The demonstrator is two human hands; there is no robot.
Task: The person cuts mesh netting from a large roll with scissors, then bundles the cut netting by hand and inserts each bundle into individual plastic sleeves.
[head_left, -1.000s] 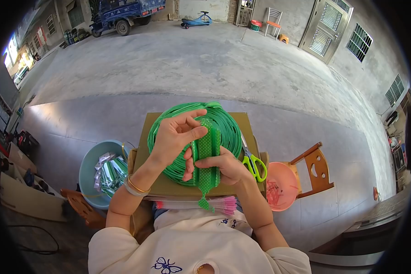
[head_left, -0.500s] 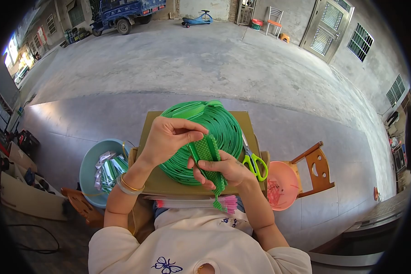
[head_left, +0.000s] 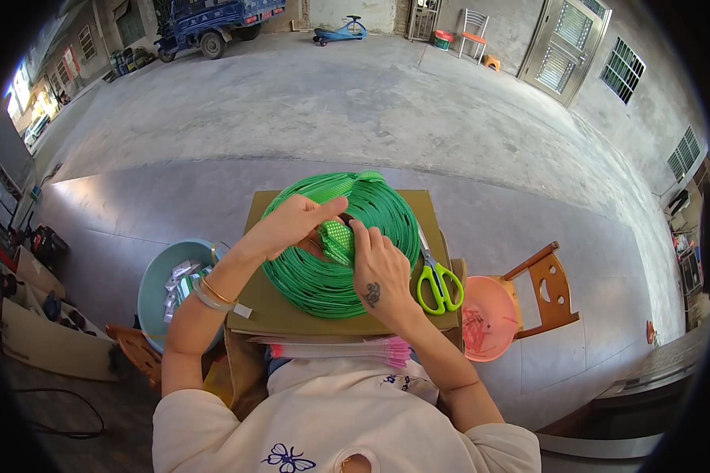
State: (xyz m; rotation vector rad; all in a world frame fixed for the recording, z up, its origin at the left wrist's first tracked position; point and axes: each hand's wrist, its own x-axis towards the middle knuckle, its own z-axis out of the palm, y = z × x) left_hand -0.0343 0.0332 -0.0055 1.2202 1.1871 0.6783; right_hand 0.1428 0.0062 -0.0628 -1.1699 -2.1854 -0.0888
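Between my hands is a green ribbon [head_left: 338, 243] with pale dots, bunched up over the middle of a big coil of green strip [head_left: 390, 225]. My left hand [head_left: 298, 225] holds its left side, thumb stretched to the right and the other fingers partly behind the ribbon. Fingers curled, my right hand [head_left: 383, 272] grips the ribbon's right edge, back of the hand upward. The coil lies on a brown cardboard box [head_left: 272, 309] in front of me. Scissors with lime-green handles [head_left: 439, 285] lie right of the coil on the box.
At left stands a blue tub [head_left: 151, 303] with shiny silvery packets. A pink bowl [head_left: 493, 315] with small red pieces rests on a wooden chair [head_left: 556, 288] at right. Pink-tipped clear sleeves [head_left: 335, 349] lie by my lap. A white tag [head_left: 243, 311] sits on the box.
My hands have turned, the right with its back now upward. The hanging tail of ribbon no longer shows below the right hand. A white tag has come into view on the box.
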